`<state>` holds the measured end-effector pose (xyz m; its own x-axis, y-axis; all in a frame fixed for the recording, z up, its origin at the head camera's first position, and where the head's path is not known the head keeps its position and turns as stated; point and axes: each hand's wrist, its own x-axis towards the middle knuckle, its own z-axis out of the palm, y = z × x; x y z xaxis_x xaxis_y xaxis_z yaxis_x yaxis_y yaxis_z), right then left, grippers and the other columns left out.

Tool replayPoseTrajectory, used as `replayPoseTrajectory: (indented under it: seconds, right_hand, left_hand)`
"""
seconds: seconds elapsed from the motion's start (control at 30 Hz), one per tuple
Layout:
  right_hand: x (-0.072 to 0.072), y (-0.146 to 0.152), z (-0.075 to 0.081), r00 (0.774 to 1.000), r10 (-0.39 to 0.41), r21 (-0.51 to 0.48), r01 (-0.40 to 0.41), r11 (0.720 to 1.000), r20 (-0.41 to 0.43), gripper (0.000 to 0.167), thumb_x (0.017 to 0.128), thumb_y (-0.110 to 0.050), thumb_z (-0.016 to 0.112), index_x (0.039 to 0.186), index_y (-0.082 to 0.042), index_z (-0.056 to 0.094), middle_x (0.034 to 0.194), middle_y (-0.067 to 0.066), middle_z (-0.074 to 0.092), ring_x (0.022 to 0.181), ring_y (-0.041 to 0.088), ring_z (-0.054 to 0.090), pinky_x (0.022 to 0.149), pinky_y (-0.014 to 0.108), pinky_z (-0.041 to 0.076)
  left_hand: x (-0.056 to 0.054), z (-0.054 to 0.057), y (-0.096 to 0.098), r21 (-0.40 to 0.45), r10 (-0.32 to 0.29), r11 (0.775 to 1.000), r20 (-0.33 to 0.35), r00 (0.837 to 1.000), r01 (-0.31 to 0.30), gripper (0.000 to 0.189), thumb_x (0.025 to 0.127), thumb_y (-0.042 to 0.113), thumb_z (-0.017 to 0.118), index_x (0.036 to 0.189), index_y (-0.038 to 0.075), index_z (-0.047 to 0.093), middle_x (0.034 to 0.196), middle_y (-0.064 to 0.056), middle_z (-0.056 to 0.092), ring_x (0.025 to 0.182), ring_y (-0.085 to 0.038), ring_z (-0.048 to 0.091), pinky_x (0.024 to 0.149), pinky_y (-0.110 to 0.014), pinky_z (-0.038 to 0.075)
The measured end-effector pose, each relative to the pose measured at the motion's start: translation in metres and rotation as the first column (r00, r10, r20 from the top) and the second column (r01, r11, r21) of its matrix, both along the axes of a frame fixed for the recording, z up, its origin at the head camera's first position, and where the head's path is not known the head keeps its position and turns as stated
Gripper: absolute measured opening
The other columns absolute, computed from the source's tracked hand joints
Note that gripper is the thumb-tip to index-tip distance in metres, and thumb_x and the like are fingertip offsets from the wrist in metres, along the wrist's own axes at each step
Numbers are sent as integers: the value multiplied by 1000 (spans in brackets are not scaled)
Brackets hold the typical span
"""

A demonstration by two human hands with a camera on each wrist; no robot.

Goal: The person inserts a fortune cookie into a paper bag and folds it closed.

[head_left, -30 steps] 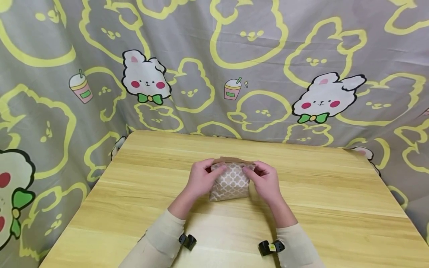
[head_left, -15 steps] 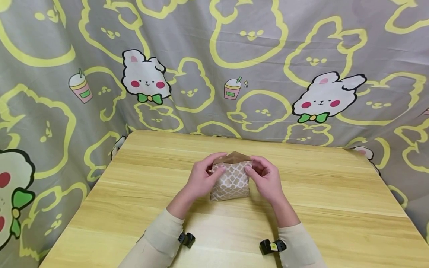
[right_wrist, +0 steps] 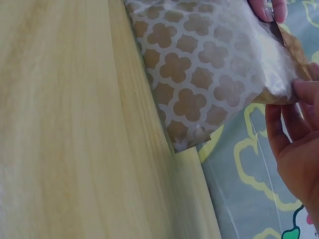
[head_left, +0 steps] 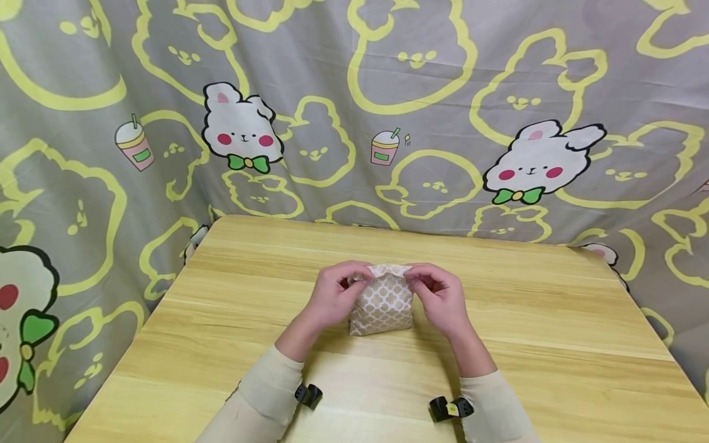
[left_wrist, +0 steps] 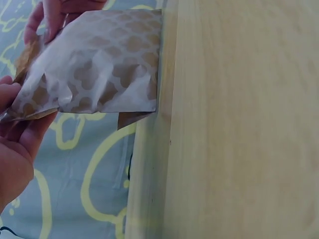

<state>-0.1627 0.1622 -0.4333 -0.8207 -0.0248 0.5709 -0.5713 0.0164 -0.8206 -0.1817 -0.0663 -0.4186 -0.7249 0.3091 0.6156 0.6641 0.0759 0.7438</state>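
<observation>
A small brown paper bag with a white quatrefoil pattern stands upright on the table in the head view, its lower edge at the tabletop. Its upper edge is bent over toward me, showing a paler patterned strip. My left hand pinches the bag's top left corner between thumb and fingers. At the top right corner my right hand pinches it the same way. Creased paper shows in the left wrist view, and the right wrist view has the bag's flatter patterned side. What is inside the bag is hidden.
The wood-grain table spreads out around the bag. Behind it and along the left side hangs a grey curtain with yellow cartoon outlines and white rabbits. Black wrist devices sit on both sleeves.
Half a second ago the bag's mouth gaped, with a brown inner flap standing up. Now that top is folded forward and the brown inside is out of sight. Both hands' fingers have closed in toward the middle.
</observation>
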Motion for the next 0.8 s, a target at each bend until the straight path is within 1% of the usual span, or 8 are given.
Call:
replayPoseTrajectory:
  seconds: [0.13, 0.2, 0.23, 0.37, 0.4, 0.6, 0.7, 0.8]
  right_hand:
    - [10, -4, 16, 999, -24, 55, 22, 998, 39, 18, 85, 21, 63, 98, 12, 69, 97, 25, 68, 79, 15, 65, 67, 22, 52]
    - [16, -6, 26, 996, -44, 85, 38, 996, 72, 18, 84, 19, 66, 101, 13, 69, 96, 28, 67, 80, 16, 65, 67, 24, 52]
    - [18, -7, 30, 995, -52, 98, 44, 994, 86, 18, 84, 18, 67, 101, 14, 69, 95, 28, 67, 79, 17, 65, 67, 24, 53]
    - [18, -8, 31, 993, -84, 102, 76, 992, 77, 13, 85, 14, 70, 98, 13, 70, 91, 26, 68, 77, 15, 65, 67, 23, 53]
    - [18, -8, 31, 993, -93, 100, 85, 991, 70, 12, 85, 14, 70, 97, 13, 71, 89, 25, 68, 76, 15, 64, 65, 22, 52]
    - [17, -9, 32, 993, -110, 90, 106, 990, 41, 11, 82, 18, 70, 91, 11, 68, 83, 25, 66, 70, 14, 62, 62, 20, 51]
    - [19, -10, 34, 993, -113, 105, 108, 989, 44, 14, 82, 17, 72, 93, 11, 65, 84, 24, 65, 71, 16, 62, 64, 22, 52]
    - [20, -10, 36, 992, -109, 114, 102, 988, 62, 16, 82, 16, 72, 97, 12, 65, 86, 23, 65, 72, 16, 62, 66, 23, 53]
  left_hand:
    - [12, 20, -1, 1, -7, 1000, 33, 999, 7, 14, 84, -16, 67, 91, -4, 71, 96, -18, 71, 57, -14, 49, 51, -26, 42]
    - [14, 23, -1, -4, -8, 1000, 46, 999, 8, 16, 81, -19, 67, 91, -8, 69, 93, -21, 70, 57, -16, 49, 51, -26, 42]
    - [12, 20, -2, -5, -10, 1000, 43, 999, 10, 15, 80, -18, 68, 92, -7, 69, 92, -20, 70, 57, -15, 48, 50, -26, 41]
    - [1, 3, -1, -9, 18, 1000, 14, 1000, -17, 13, 82, -11, 71, 91, -3, 72, 87, -15, 71, 58, -17, 52, 51, -28, 45]
    - [0, 1, -1, -10, 29, 1000, 7, 1000, -29, 12, 83, -9, 72, 91, -1, 73, 86, -13, 71, 57, -17, 52, 51, -28, 45]
    - [-1, 0, -2, -18, 83, 996, 19, 996, -83, 15, 88, -1, 72, 102, 5, 73, 89, -5, 72, 59, -14, 52, 53, -25, 45]
    - [0, 2, -2, -46, 106, 994, 50, 993, -104, 17, 89, 0, 71, 105, 5, 73, 85, -2, 70, 59, -13, 51, 52, -25, 44]
    - [1, 5, -3, -92, 117, 990, 89, 989, -109, 14, 90, 3, 70, 103, 5, 74, 82, 1, 67, 59, -12, 50, 53, -27, 44]
